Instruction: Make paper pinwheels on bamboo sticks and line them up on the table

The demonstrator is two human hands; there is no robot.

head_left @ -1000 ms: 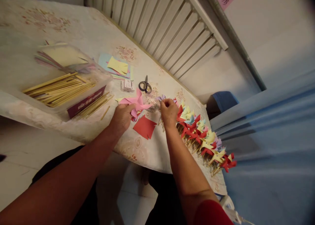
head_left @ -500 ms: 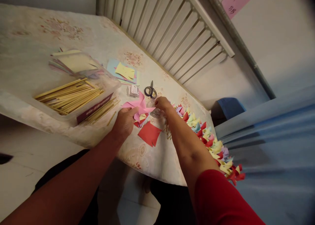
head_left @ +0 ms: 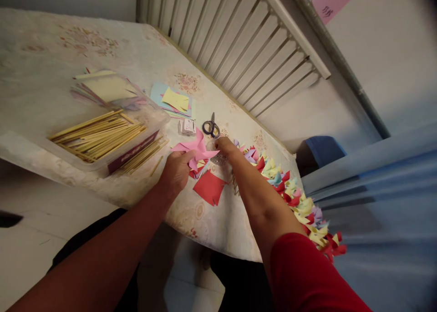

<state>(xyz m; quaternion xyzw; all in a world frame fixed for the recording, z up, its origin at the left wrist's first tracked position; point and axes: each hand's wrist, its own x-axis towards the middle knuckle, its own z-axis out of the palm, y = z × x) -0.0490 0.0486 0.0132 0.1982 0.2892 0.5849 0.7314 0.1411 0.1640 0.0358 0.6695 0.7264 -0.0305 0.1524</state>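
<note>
My left hand [head_left: 176, 170] pinches a pink paper pinwheel [head_left: 198, 143] with folded blades, thumb on top. Just right of it, my right hand [head_left: 224, 145] is closed, its fingertips pointing down by a clear dish of small shiny pieces [head_left: 218, 158]. Whatever those fingers hold is hidden. Under the pinwheel lie small coloured paper pieces, partly covered. A red paper square [head_left: 209, 187] with slit corners rests in front of them. Dark-handled scissors [head_left: 211, 127] and a small white box [head_left: 187, 127] lie beyond my hands.
At left, a clear plastic box [head_left: 90, 166] holds many thin wooden sticks [head_left: 99, 134], with more beside it. Paper sheets [head_left: 175, 99] lie behind. Many finished pinwheels [head_left: 293, 196] line the table's right side. A white radiator [head_left: 239, 52] borders the far edge; a blue curtain [head_left: 375, 212] hangs right.
The right hand has shifted slightly at the dish, away from the pinwheel's tip. The left hand keeps the pinwheel in nearly the same place. The whole view has moved a little.
</note>
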